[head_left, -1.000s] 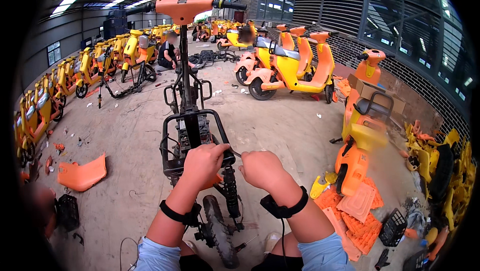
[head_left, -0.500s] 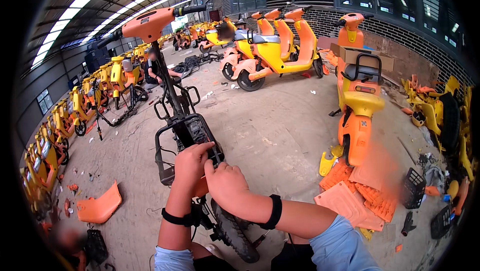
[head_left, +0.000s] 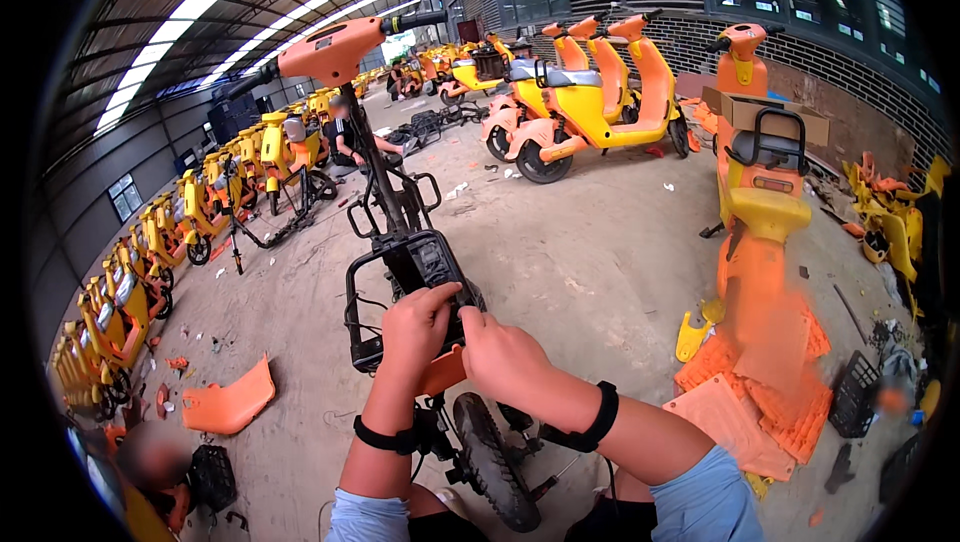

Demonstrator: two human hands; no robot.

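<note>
A stripped scooter frame (head_left: 400, 242) stands in front of me, black metal with an orange handlebar cover (head_left: 335, 47) at its top and a rear tyre (head_left: 495, 462) near my knees. My left hand (head_left: 415, 327) grips an orange plastic panel (head_left: 443, 370) at the frame's rear, fingers curled over the black box there. My right hand (head_left: 505, 357) presses against the same panel from the right, touching the left hand. Both wrists carry black bands.
A loose orange panel (head_left: 228, 402) lies on the concrete at left. Stacked orange panels (head_left: 745, 392) and a black crate (head_left: 855, 392) sit at right beside an orange-yellow scooter (head_left: 760, 172). Rows of yellow scooters (head_left: 150, 252) line the left; more stand behind (head_left: 580, 102). A person (head_left: 345, 137) sits far back.
My view has swung so the frame leans left. My right hand moved in from the right and now meets the left hand on the orange panel.
</note>
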